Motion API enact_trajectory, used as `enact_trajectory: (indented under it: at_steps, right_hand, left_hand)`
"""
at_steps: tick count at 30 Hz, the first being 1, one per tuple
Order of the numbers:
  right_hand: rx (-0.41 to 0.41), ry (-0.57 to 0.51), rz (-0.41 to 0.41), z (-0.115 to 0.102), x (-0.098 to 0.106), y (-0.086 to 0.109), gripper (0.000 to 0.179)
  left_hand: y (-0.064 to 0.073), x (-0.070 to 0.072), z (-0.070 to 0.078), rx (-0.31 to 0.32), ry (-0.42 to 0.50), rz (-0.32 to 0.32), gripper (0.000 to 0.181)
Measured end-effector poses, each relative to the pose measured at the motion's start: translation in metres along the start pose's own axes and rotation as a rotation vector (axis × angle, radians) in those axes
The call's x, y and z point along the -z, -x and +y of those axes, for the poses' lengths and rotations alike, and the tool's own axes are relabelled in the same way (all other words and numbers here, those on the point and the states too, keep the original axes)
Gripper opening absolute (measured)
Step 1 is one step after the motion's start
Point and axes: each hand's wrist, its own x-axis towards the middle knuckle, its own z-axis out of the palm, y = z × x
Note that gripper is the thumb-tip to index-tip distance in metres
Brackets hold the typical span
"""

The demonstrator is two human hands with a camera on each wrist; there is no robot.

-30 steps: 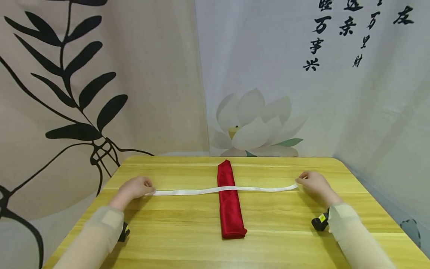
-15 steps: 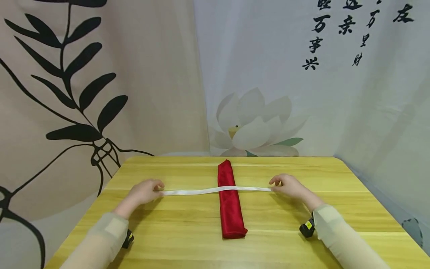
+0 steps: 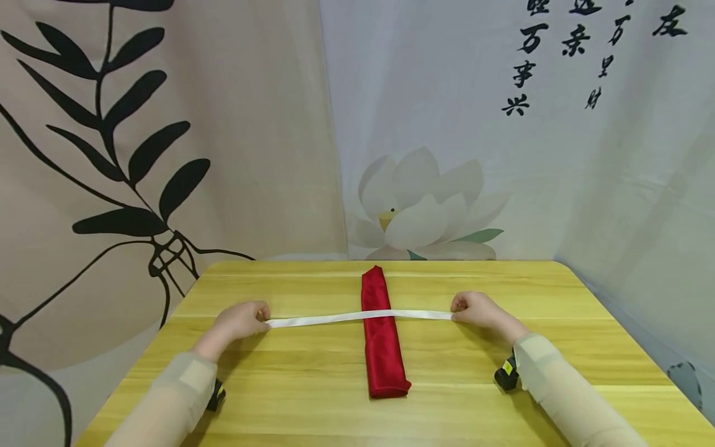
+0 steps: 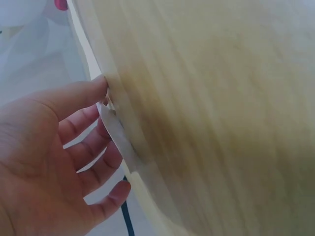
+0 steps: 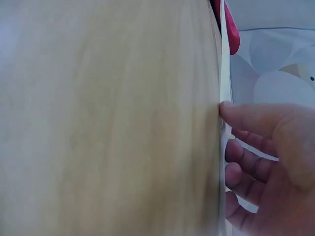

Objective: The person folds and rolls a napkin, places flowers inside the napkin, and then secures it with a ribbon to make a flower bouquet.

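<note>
your left hand [image 3: 241,320] and right hand [image 3: 481,309] pinch a white ribbon [image 3: 329,319] lying across a folded red cloth [image 3: 384,357].

The wooden table [image 3: 301,397] is viewed forward and down from the head; close up from each wrist, the white ribbon [image 3: 329,319] is shared by all views.

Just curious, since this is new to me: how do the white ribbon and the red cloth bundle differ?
The white ribbon is thin and narrow; the red cloth bundle is thicker and wider. The ribbon runs left to right across the bundle, which points away from the person. The left hand and right hand hold the ribbon; neither touches the bundle. Both are long and plain-coloured.
</note>
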Motion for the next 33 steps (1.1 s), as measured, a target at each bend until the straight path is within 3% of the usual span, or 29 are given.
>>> enact_trajectory:
  at_steps: [6,12,15,23,33]
  right_hand:
    - [-0.008,-0.05,-0.058,-0.002,0.005,0.001,0.007]
    - [-0.03,-0.12,-0.071,0.0,0.015,-0.002,0.007]
    - [-0.055,-0.154,-0.067,0.003,0.017,-0.004,0.006]
    - [-0.086,-0.297,-0.053,0.014,0.018,-0.008,0.015]
    - [-0.04,-0.34,-0.078,0.034,0.029,-0.013,0.023]
  left_hand:
    - [-0.001,0.002,-0.003,-0.018,0.064,-0.025,0.019]
    - [-0.001,0.007,-0.011,-0.081,0.265,-0.06,0.02]
    - [-0.002,0.01,-0.015,-0.075,0.338,-0.069,0.017]
    - [-0.015,0.01,-0.017,-0.092,0.376,-0.053,0.01]
    - [-0.028,0.011,-0.023,-0.128,0.473,-0.027,0.017]
